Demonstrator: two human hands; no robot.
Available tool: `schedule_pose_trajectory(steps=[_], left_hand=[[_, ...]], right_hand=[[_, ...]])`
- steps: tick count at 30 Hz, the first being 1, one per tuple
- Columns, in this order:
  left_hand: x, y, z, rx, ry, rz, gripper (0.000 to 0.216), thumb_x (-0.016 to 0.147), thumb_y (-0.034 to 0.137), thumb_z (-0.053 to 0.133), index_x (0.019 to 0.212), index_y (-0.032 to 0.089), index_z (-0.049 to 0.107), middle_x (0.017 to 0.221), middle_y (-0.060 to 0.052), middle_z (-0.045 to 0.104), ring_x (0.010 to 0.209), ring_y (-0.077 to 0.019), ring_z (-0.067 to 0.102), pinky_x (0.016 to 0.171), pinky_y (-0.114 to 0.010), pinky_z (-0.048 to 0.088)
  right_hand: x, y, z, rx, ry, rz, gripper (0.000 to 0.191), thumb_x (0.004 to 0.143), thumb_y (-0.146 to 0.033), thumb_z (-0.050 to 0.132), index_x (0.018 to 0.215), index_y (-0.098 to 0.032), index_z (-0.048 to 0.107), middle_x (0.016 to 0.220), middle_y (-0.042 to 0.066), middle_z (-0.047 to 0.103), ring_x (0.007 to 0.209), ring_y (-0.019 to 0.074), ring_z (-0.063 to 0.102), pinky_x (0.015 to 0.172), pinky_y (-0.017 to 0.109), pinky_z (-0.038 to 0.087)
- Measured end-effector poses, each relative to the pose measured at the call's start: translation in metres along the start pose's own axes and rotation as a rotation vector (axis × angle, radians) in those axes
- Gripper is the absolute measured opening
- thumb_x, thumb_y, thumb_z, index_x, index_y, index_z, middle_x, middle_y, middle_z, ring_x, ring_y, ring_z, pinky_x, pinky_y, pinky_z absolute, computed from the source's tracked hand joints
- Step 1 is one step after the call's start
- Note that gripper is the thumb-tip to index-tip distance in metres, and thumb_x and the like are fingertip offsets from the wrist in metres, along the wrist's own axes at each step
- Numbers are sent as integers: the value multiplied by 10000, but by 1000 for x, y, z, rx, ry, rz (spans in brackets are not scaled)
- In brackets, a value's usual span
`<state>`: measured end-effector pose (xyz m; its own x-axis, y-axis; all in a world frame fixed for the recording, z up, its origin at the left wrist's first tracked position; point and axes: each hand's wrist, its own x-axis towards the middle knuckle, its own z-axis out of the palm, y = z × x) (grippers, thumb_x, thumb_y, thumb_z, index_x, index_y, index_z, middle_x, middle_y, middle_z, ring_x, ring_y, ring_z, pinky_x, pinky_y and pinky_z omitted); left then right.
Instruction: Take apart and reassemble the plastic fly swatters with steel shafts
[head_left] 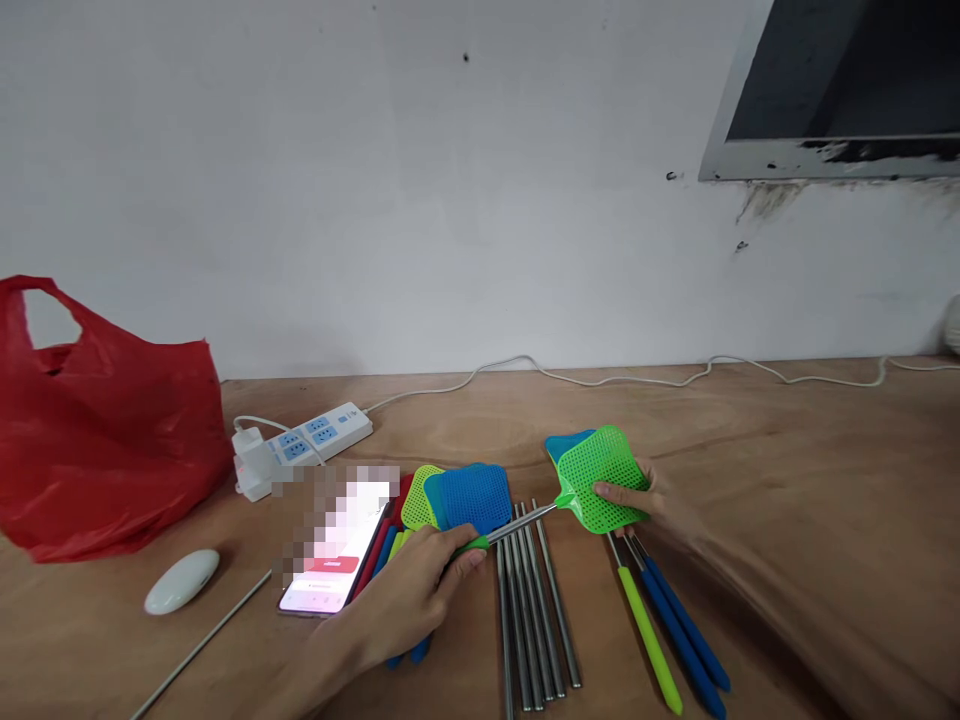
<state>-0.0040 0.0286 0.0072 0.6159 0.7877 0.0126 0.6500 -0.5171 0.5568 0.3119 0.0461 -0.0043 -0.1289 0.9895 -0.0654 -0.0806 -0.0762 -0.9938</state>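
Note:
A green fly swatter (600, 480) with a metal rod spans the space between my two hands. My left hand (420, 590) is closed round its green handle. At the other end, my right hand (637, 497) pinches the mesh head, thumb on top. Under the rod, several bare metal rods (534, 610) lie side by side on the table. Left of them are a blue swatter head (472, 497) and a yellow-green one (420, 490), partly covered. Below my right hand lie swatters with a yellow-green handle (651, 640) and blue handles (686, 635); a blue head (562, 443) shows behind the green one.
A lit phone (337, 560) lies left of my left hand. Farther left are a white oval object (182, 581), a thin rod (206, 640), a white power strip (352, 425) and a red plastic bag (105, 440). A white cable (525, 358) runs along the wall.

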Motion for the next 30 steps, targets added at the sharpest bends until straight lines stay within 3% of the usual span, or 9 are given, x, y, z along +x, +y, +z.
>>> schedule_pose_trajectory(steps=[6,11,14,18,21,23,26,30], left_hand=[[-1,5,-3,-54,-17,-31,405,1037,477,296,920,217,583,849,-20,619,836,-221,559,753,-324,390],[1,14,-7,-100,-6,-76,436,1037,490,283,859,214,569,819,-10,599,834,-214,557,778,-330,396],[1,17,-5,-109,1,-106,455,1035,498,269,831,212,558,789,-7,579,820,-213,549,767,-331,393],[0,19,4,-125,-1,-78,451,1041,475,251,803,209,528,776,-9,569,801,-207,538,751,-325,393],[-4,23,8,-146,-66,-28,443,1057,451,236,847,215,548,741,7,560,783,-192,533,754,-309,392],[-6,27,9,-156,-128,11,440,1064,444,227,918,226,579,749,11,568,795,-188,535,771,-300,394],[-8,29,10,-144,-158,65,456,1064,453,217,960,229,601,822,-1,600,824,-187,546,783,-292,398],[-3,24,8,-31,-44,56,446,1055,431,258,795,212,547,724,6,582,707,-175,559,663,-280,368]], right_hand=[[2,-1,3,76,36,10,351,589,-425,900,730,-143,746,587,58,709,409,138,592,323,203,428],[7,-6,-1,191,99,-10,279,668,-412,855,752,-182,722,549,2,657,383,102,538,312,186,393],[6,-10,0,263,112,-52,287,671,-440,842,803,-212,729,720,12,718,533,122,619,408,194,467],[-5,-9,20,234,-14,-23,367,641,-351,883,952,-220,739,1012,66,755,748,189,698,523,238,526],[-14,-4,39,208,-156,43,357,708,-365,852,1013,-222,733,1068,81,755,813,174,698,591,228,537],[-16,-1,47,234,-176,61,330,731,-414,834,982,-223,737,1046,74,764,811,151,694,607,210,536],[-14,3,48,240,-87,49,374,687,-506,841,887,-207,738,899,60,775,707,123,678,554,185,518],[-6,3,37,82,110,-30,492,638,-648,796,786,-187,705,680,20,723,485,77,556,430,172,450]])
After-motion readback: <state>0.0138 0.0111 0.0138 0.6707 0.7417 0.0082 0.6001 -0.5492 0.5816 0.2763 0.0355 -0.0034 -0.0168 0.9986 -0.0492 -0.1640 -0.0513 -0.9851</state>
